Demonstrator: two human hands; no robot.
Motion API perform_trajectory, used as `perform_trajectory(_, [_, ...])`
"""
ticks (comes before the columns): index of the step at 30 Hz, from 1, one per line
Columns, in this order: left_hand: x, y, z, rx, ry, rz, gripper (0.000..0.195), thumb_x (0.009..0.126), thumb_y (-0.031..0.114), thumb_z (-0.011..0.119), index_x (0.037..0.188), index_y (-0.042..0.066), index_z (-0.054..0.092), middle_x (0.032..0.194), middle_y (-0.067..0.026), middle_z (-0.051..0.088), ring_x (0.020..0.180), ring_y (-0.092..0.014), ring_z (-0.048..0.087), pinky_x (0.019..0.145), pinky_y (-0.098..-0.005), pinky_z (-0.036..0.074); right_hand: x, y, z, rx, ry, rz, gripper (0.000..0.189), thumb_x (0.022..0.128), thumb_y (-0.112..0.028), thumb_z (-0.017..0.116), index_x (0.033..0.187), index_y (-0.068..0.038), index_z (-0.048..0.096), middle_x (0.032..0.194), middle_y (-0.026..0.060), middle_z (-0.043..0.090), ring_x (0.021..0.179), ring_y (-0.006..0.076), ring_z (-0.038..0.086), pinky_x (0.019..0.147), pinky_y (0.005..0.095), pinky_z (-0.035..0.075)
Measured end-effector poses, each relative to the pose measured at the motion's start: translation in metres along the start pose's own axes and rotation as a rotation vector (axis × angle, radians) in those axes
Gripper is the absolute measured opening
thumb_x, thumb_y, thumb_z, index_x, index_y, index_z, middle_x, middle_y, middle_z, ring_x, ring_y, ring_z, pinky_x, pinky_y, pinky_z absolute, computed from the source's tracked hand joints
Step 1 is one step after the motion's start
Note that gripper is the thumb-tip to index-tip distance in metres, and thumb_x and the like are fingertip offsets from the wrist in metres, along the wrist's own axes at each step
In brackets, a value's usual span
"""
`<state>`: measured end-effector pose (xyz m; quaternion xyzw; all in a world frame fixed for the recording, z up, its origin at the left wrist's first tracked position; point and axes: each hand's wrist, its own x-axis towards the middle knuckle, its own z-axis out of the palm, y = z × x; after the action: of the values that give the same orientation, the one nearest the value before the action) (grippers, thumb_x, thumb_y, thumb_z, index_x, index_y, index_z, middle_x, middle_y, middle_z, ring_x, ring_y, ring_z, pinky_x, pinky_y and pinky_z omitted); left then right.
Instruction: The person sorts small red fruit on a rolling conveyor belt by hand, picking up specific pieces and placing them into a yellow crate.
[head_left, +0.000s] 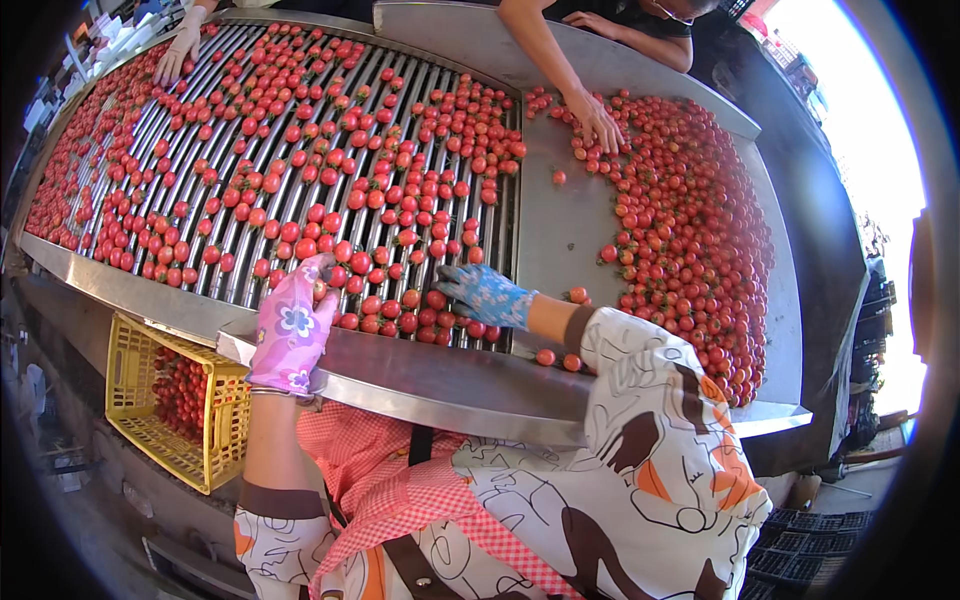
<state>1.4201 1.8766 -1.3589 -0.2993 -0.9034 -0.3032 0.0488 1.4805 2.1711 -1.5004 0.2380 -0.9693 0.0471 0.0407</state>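
Observation:
Many small red tomatoes (360, 262) lie on a sorting table of metal rollers (289, 202). My left hand (296, 322), in a pink and purple flowered glove, is at the near edge of the rollers; a tomato (320, 289) shows between its thumb and fingers. To the right, my right hand (484, 294), in a blue flowered glove with dark fingertips, reaches over the rollers with its fingers among tomatoes near their right end. Whether those fingers grip one cannot be told. A heap of tomatoes (690, 247) covers much of the metal tray (562, 232) at right.
Across the table, a co-worker's bare hand (596, 124) touches tomatoes on the tray. Another person's gloved hand (178, 52) is at the far left of the rollers. A yellow plastic crate (225, 420) holding tomatoes stands below the near metal rim (450, 416). Black crates (806, 547) lie at lower right.

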Motion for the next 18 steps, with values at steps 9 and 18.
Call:
perform_trajectory(9, [0.001, 0.010, 0.011, -0.038, -0.090, 0.043, 0.045, 0.081, 0.010, 0.066, 0.124, 0.013, 0.054, 0.106, -0.0126, 0.064, 0.091, -0.029, 0.062, 0.082, -0.0387, 0.049, -0.227, 0.070, -0.076, 0.023, -0.111, 0.540, 0.047, 0.080, -0.027, 0.060, 0.121, -0.003, 0.054, 0.116, 0.0228, 0.057, 0.111, 0.0386, 0.053, 0.095, 0.0436, 0.043])
perform_trajectory(18, [-0.003, 0.010, 0.016, 0.033, -0.100, 0.033, 0.049, 0.083, 0.005, 0.063, 0.130, 0.015, 0.052, 0.114, -0.0071, 0.064, 0.091, -0.021, 0.064, 0.083, -0.0327, 0.050, -0.282, -0.017, -0.109, 0.216, -0.706, 1.315, 0.107, 0.073, -0.066, 0.061, 0.139, 0.012, 0.026, 0.126, 0.0347, 0.049, 0.121, 0.0401, 0.050, 0.098, 0.0418, 0.043])
